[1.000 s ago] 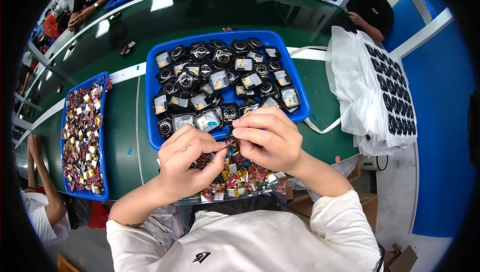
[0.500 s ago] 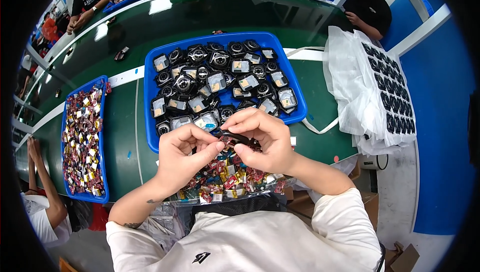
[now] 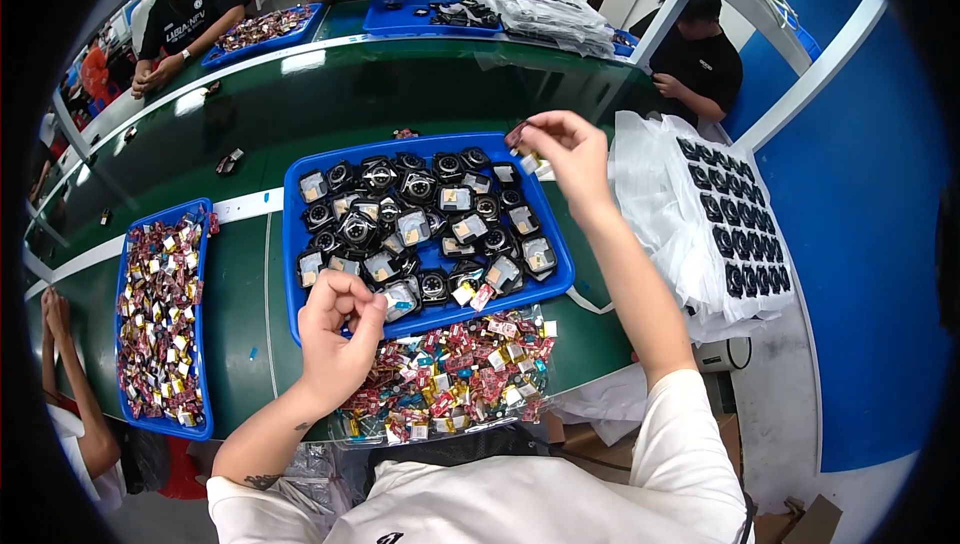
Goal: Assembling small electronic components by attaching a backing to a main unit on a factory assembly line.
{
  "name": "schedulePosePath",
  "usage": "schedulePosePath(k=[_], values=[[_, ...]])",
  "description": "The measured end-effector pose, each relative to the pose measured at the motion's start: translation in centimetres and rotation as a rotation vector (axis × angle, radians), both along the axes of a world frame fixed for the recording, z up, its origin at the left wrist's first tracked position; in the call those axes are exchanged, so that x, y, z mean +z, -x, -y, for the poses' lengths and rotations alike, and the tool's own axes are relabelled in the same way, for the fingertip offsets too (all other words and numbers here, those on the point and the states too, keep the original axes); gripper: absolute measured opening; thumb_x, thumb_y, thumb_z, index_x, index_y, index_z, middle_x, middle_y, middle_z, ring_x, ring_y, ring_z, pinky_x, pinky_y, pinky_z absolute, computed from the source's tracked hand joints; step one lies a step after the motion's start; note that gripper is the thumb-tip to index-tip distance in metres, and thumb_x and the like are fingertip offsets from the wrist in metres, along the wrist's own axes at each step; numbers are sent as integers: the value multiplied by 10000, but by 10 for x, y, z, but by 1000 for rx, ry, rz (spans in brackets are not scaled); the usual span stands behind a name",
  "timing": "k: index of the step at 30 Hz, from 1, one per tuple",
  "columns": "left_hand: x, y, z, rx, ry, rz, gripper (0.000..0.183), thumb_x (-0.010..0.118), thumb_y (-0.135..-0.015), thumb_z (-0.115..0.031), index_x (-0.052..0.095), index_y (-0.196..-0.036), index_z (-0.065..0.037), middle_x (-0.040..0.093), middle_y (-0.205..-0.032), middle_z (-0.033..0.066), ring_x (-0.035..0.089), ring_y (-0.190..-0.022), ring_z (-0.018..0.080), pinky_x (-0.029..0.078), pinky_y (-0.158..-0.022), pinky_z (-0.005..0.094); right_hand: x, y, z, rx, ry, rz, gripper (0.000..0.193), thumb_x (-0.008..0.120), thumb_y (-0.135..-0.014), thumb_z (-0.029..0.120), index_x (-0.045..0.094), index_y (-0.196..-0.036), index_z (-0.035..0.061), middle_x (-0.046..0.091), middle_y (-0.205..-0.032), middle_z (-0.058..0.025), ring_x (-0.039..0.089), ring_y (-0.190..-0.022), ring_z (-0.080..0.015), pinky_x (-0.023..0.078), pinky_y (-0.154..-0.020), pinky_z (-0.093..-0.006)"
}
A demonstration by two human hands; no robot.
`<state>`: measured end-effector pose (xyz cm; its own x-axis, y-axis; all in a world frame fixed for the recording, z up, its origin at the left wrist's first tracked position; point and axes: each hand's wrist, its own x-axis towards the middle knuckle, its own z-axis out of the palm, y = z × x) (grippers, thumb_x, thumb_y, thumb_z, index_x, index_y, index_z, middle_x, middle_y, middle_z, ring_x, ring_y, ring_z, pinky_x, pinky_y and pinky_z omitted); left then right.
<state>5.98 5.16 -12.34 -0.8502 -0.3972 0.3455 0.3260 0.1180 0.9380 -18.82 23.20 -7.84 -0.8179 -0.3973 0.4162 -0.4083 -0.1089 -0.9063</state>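
My right hand [image 3: 572, 156] is raised over the far right corner of the blue tray [image 3: 556, 234]. Its fingertips pinch a small red circuit board [image 3: 516, 134], with a pale yellow-white part [image 3: 530, 161] hanging just below. My left hand [image 3: 338, 339] is closed at the tray's front left, thumb against curled fingers; anything inside is hidden. Its thumb tip is close to a watch case [image 3: 402, 297] in the tray. Black watch cases [image 3: 413, 227], several with round sensor backs, fill the tray. Before it lies a heap of small red boards with white and yellow parts [image 3: 450, 374] on clear plastic.
A second blue tray [image 3: 207, 344] of similar red parts stands at left. Black pieces sit in rows on a white sheet [image 3: 775, 244] at right, beside white wrapping [image 3: 645, 194]. Other people work across the green table [image 3: 300, 94]; another person's forearms [image 3: 75, 369] show at left.
My hands have parted. The right went up and away with a red board; the left stayed near the tray front. The black piece between them is no longer visible there. The view has shifted.
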Motion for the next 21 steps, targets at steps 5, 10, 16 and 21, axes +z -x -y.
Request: schedulePosePath(k=[5,10,16,21], values=[[-6,12,12,44,394,-92,85,557,-859,12,531,-939,4,604,-692,22,532,-551,33,385,-486,171,-53,129,-30,-592,-282,147,184,704,-765,119,700,-872,-30,697,-836,-90,641,-756,-132,476,-703,-238],[-5,17,12,-21,115,70,120,587,-844,8,542,-955,14,573,-684,-7,440,-556,-12,330,-470,164,-92,152,-43,-872,-613,6,171,714,-714,214,733,-776,56,701,-778,-96,665,-758,-212,497,-740,-306],[3,15,10,-13,372,75,63,634,-810,-18,614,-765,21,562,-642,35,458,-509,51,337,-456,222,-67,121,-30,-714,-533,-175,262,675,-756,214,689,-952,41,688,-893,-102,649,-804,-222,496,-762,-321],[0,14,15,-79,478,-32,243,638,-795,-10,504,-594,20,555,-644,87,500,-531,132,364,-484,262,5,-30,-6,374,-499,-314,178,736,-740,94,676,-893,24,651,-853,-36,580,-754,-94,445,-674,-215]])
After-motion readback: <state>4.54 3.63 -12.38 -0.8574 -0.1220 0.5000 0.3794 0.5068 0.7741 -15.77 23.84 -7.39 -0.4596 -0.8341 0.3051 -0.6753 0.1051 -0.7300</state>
